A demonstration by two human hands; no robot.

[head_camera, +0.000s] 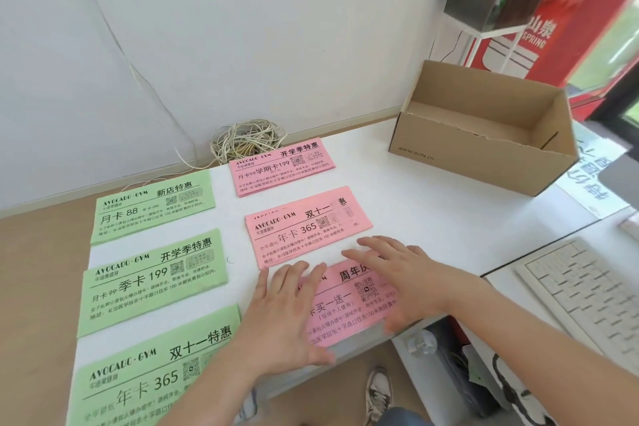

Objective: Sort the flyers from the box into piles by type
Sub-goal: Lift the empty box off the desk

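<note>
1. Left hand and right hand press flat, fingers straight, gripping nothing.
2. Under them: pink flyer reading "买一送一", at the counter's near edge.
3. Cardboard box printed "www.anta.cn" stands far right.

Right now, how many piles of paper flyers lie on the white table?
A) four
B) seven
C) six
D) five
C: a left-hand column holds the far green paper flyer pile, the middle green pile and the near green pile. A right-hand column holds the far pink paper flyer pile, the middle pink pile and the near pink pile.
</note>
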